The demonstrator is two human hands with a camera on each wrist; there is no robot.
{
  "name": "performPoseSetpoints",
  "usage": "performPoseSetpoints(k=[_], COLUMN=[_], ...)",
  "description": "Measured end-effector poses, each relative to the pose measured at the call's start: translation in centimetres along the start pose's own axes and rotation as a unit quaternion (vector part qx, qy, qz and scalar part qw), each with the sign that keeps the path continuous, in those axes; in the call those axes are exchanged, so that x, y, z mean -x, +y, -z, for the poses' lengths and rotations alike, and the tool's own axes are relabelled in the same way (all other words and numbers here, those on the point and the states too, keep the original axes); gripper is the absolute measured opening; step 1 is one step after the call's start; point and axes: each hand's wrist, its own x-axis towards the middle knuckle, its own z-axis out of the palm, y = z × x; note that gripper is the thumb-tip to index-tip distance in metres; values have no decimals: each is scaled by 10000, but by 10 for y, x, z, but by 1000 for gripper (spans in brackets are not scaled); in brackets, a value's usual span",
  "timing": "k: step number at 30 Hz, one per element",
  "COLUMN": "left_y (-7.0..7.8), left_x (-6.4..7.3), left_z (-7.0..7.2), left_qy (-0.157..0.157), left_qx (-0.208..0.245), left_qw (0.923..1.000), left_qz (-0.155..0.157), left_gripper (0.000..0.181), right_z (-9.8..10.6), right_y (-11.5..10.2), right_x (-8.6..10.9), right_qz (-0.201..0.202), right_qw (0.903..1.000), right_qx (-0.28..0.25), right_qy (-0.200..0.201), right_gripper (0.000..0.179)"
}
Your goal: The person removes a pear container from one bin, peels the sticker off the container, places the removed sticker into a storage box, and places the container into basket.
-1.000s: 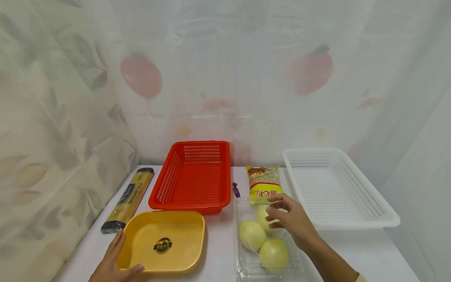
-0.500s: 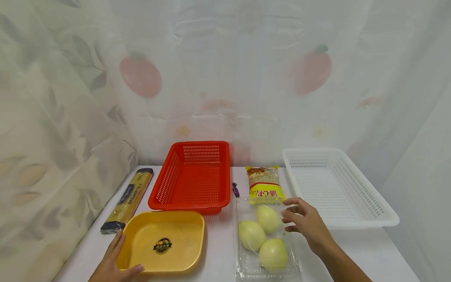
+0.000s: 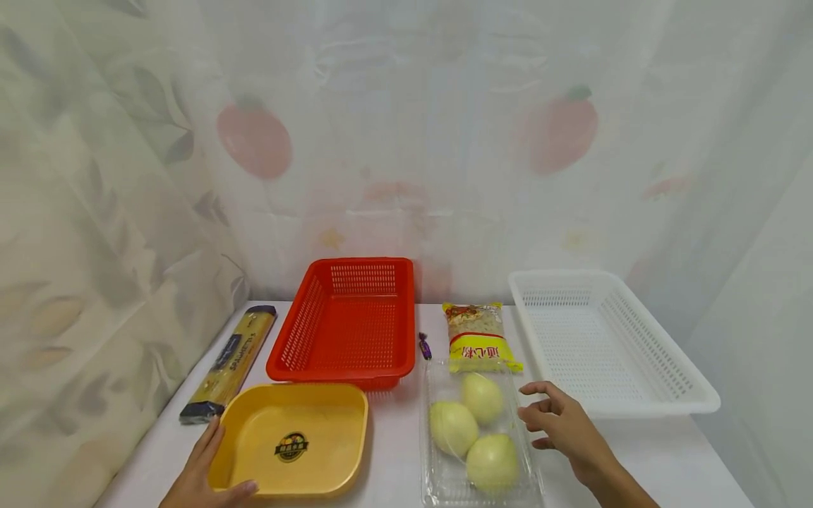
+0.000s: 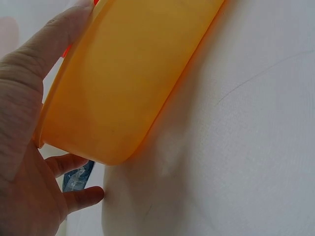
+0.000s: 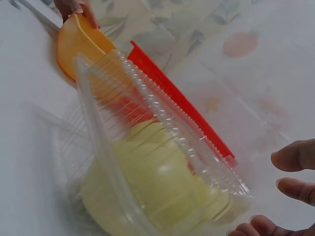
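My left hand [image 3: 206, 466] rests at the near left corner of a yellow plastic basin [image 3: 305, 480]. In the left wrist view its thumb [image 4: 54, 37] lies along the basin's rim, and the fingers extend past the outer wall. A clear plastic box [image 3: 432, 480] stands to the right, with several pale yellow-green round fruits [image 3: 492, 462] inside. Just right of that box, my right hand [image 3: 568, 427] hovers with fingers loosely bent and nothing in them. The right wrist view shows those fingertips [image 5: 290, 157] apart from the box's ridged edge.
Behind the basin sits a red basket [image 3: 362, 339]; a white basket [image 3: 591, 353] is at the back right. A spaghetti pack [image 3: 231, 363] lies at far left. Between the baskets are a purple-wrapped candy [image 3: 425, 346] and a yellow-ended pasta bag [image 3: 479, 335]. Curtains hang behind.
My right hand has moved right and toward me, from over the clear box to beside its right edge. The left hand and basin have stayed put.
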Motion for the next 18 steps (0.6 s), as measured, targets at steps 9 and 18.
performPoseSetpoints(k=[9,18], left_y=[-2,-5], left_x=[0,0], left_z=[-1,-1], left_qy=[24,3], left_qx=[37,94], left_qw=[10000,10000], left_qz=[87,26], left_gripper=[125,124], right_z=[-2,-6], right_y=[12,20], right_x=[2,-8], right_qz=[157,172], right_qw=[9985,9982], right_qx=[492,514], right_qy=[-155,-260], right_gripper=[50,55])
